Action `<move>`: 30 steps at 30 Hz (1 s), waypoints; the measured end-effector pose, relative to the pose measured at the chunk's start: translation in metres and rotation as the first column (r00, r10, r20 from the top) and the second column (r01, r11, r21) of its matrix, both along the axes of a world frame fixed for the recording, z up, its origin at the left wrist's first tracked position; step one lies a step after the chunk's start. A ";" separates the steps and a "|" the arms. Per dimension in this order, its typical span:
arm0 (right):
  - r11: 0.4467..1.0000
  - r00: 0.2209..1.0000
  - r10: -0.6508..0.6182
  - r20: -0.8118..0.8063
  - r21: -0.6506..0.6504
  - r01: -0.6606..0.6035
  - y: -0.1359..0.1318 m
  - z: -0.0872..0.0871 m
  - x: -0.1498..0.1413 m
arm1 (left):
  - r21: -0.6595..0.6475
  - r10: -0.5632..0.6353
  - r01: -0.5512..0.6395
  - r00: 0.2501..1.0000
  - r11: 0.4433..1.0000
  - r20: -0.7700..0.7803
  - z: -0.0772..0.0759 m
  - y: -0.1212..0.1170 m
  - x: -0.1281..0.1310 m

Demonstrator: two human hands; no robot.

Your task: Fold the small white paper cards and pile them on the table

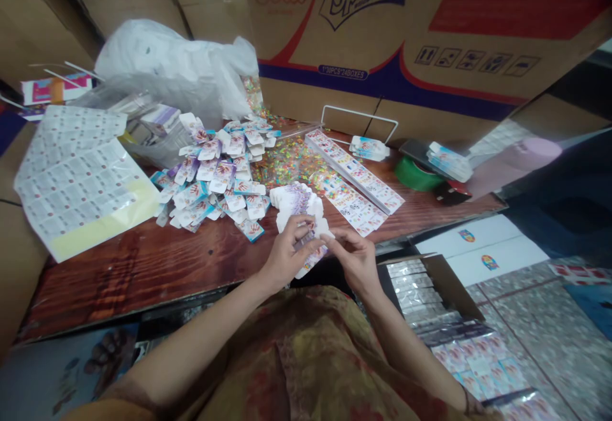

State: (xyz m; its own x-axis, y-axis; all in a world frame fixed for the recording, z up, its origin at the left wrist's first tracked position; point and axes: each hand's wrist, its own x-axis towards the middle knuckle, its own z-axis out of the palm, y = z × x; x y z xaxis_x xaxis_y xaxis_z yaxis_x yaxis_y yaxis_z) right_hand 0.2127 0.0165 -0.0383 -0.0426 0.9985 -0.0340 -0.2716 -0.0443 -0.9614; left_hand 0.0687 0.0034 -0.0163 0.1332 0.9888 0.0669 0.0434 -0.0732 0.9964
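Note:
At the table's front edge my left hand (pixel 287 252) is closed around a small white and purple printed carton (pixel 313 260). The fingers and thumb of my right hand (pixel 356 258) pinch at the carton's upper right corner, by a white flap. Just beyond my hands lies a fanned stack of white and purple flat cartons (pixel 297 199). My left fingers overlap the near end of this stack, so I cannot tell whether they touch it. To the left spreads a loose heap of small blue, purple and white cartons (pixel 217 178).
Sticker strips (pixel 356 207) and a bag of colourful bits (pixel 291 159) lie behind. Sheets of labels (pixel 90 191) are at left, beside a plastic bag (pixel 157 57). Green tape (pixel 414 175) and a pink bottle (pixel 516 162) stand right. A large cardboard box (pixel 382 83) walls the back.

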 end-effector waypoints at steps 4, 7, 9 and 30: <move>1.000 0.999 0.020 0.047 0.008 -0.020 -0.001 -0.001 0.001 | 0.082 0.018 -0.004 0.985 0.997 -0.170 -0.003 0.001 -0.003; 0.986 0.975 -0.011 0.220 0.164 -0.026 -0.004 0.005 0.002 | 0.106 0.016 0.019 0.948 0.994 -0.317 -0.003 0.004 -0.005; 0.953 0.934 -0.053 0.354 0.297 -0.059 -0.007 0.009 0.003 | 0.101 0.035 0.001 0.935 0.995 -0.352 -0.002 0.006 -0.005; 0.972 0.976 0.149 0.156 0.158 -0.174 -0.003 0.000 0.008 | 0.172 0.112 -0.044 0.906 0.984 -0.408 -0.009 -0.002 -0.003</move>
